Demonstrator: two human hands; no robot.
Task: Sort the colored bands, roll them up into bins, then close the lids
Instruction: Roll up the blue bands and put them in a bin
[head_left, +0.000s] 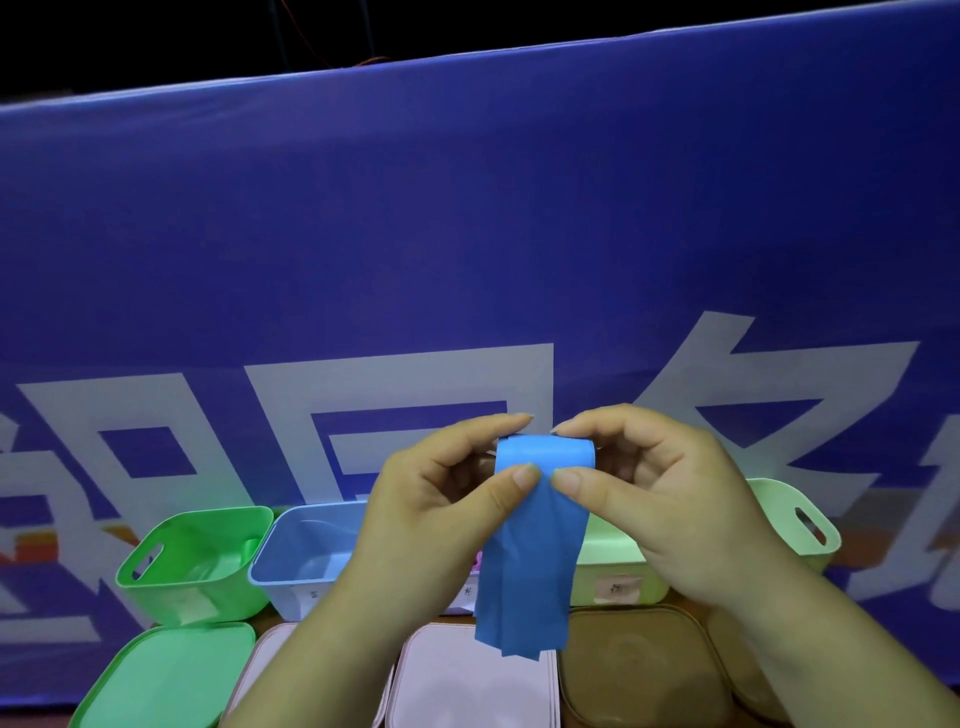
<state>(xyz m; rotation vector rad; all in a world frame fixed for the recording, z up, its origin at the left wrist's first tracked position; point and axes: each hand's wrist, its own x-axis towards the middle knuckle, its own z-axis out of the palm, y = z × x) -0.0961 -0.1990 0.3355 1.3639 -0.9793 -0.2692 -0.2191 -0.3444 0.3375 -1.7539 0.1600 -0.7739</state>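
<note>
A blue band (530, 561) hangs in the air in front of me, its top end curled into a small roll and its loose tail dangling over the bins. My left hand (447, 499) pinches the roll from the left with thumb and fingers. My right hand (639, 493) pinches it from the right, the two thumbs almost touching on the front. Behind and below stand open bins in a row: a green bin (182, 577), a light blue bin (291, 571) and a pale green bin (810, 525), partly hidden by my hands.
Lids lie flat in front of the bins: a green lid (166, 675), a pinkish lid (275, 649), a white-pink lid (467, 686) and a brown lid (639, 670). A blue banner (467, 234) with large white characters fills the background. Something pink (478, 560) shows behind the band.
</note>
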